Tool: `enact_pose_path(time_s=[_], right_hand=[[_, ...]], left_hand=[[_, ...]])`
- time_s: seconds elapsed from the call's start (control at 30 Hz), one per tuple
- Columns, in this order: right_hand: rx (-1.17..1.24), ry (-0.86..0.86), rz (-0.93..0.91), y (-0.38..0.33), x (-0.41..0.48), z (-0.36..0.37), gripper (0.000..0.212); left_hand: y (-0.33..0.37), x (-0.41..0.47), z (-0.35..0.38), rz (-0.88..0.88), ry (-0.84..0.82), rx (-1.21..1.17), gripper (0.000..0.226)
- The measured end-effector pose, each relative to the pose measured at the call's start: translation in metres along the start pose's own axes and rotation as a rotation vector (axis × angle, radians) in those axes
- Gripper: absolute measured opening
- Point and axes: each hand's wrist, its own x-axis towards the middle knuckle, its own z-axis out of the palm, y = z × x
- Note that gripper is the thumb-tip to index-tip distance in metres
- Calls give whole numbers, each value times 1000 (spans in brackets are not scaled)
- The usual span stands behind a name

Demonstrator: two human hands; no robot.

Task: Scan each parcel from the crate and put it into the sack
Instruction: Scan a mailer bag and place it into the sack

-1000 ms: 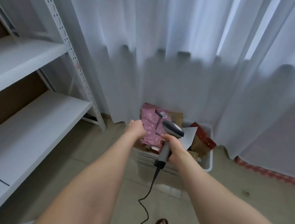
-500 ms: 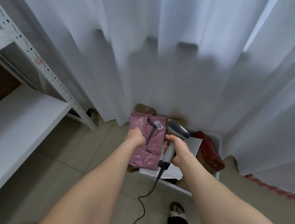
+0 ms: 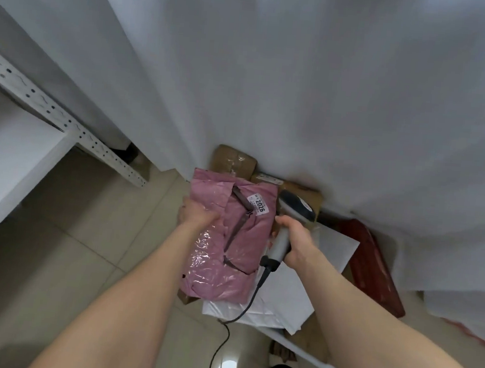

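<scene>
A pink plastic mailer parcel (image 3: 230,241) with a white label reading 2026 is held up over the crate. My left hand (image 3: 196,213) grips its left edge. My right hand (image 3: 295,241) grips the grey handle of a corded barcode scanner (image 3: 289,217), whose head sits just right of the label. Below lie a white mailer (image 3: 284,299), a dark red parcel (image 3: 374,268) and brown taped parcels (image 3: 234,159). Only the crate's white near rim (image 3: 302,353) shows. No sack is visible.
White curtains (image 3: 273,84) hang right behind the crate and drape over its far side. A white metal shelving unit (image 3: 19,140) stands at the left. The scanner's black cable (image 3: 221,343) trails down to the tiled floor. A foot shows at the bottom edge.
The pink parcel has been lifted out of the crate toward me, its label now facing up. The scanner has come beside the label. My view has tilted down and closer.
</scene>
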Motion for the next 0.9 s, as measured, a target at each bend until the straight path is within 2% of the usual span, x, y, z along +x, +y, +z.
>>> enact_pose_path(time_s=[0.1, 0.2, 0.27, 0.33, 0.47, 0.57, 0.67, 0.77, 0.9], right_hand=[[-12, -26, 0, 6, 27, 0, 33], [-73, -47, 13, 13, 36, 1, 31], [-74, -62, 20, 14, 33, 2, 27], [-48, -71, 30, 13, 23, 5, 25], [-29, -57, -8, 1, -19, 11, 21], [35, -7, -65, -16, -66, 10, 32], [94, 36, -135, -36, -122, 12, 15], [155, 70, -229, -56, -181, 18, 10], [213, 97, -396, -79, -254, 19, 17]], left_hand=[[-6, 25, 11, -39, 23, -52, 77], [-10, 32, 12, -56, 38, -12, 99], [-10, 29, 6, -43, 12, -95, 103], [-5, 19, -1, -11, -67, -233, 92], [10, -15, -23, 34, -133, -416, 44], [24, -49, -57, 80, -135, -511, 50], [36, -87, -99, 117, -151, -622, 44], [48, -130, -140, 149, -249, -715, 37], [60, -189, -184, 187, -463, -795, 36]])
